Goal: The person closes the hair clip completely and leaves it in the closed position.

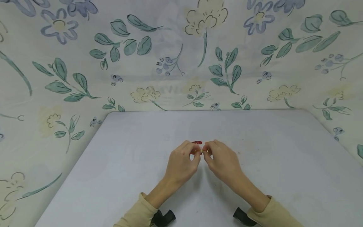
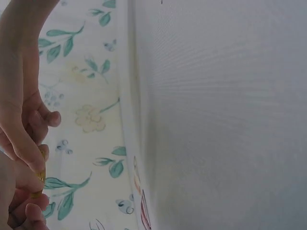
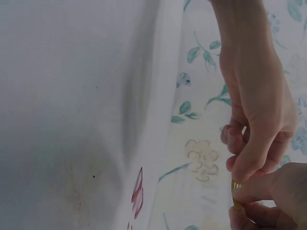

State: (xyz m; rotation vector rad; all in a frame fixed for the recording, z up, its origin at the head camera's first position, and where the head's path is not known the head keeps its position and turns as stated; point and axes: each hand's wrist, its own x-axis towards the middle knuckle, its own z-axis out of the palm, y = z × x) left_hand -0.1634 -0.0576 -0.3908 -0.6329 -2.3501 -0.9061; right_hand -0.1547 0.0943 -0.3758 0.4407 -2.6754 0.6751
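Over the middle of the table, the left hand (image 1: pixel 180 162) and the right hand (image 1: pixel 225 162) meet fingertip to fingertip. Between them is a small yellow piece with thin slits (image 3: pixel 235 190), pinched by thumb and fingers of both hands. Mostly covered by fingers, it shows only in part in the left wrist view, so its exact kind cannot be told. Just beyond the left fingers lies a slim, pointed red piece (image 1: pixel 197 142), which resembles a hair clip. In the right wrist view that red piece (image 3: pixel 137 197) lies flat on the table.
A white table (image 1: pixel 136 142) spreads beneath both hands. Behind it and along its sides hangs a flower-patterned cloth (image 1: pixel 170 78). Black wrist mounts (image 1: pixel 164 218) stick out by the beige sleeves (image 1: pixel 139 212). Tiny dark specks dot the tabletop near the right hand.
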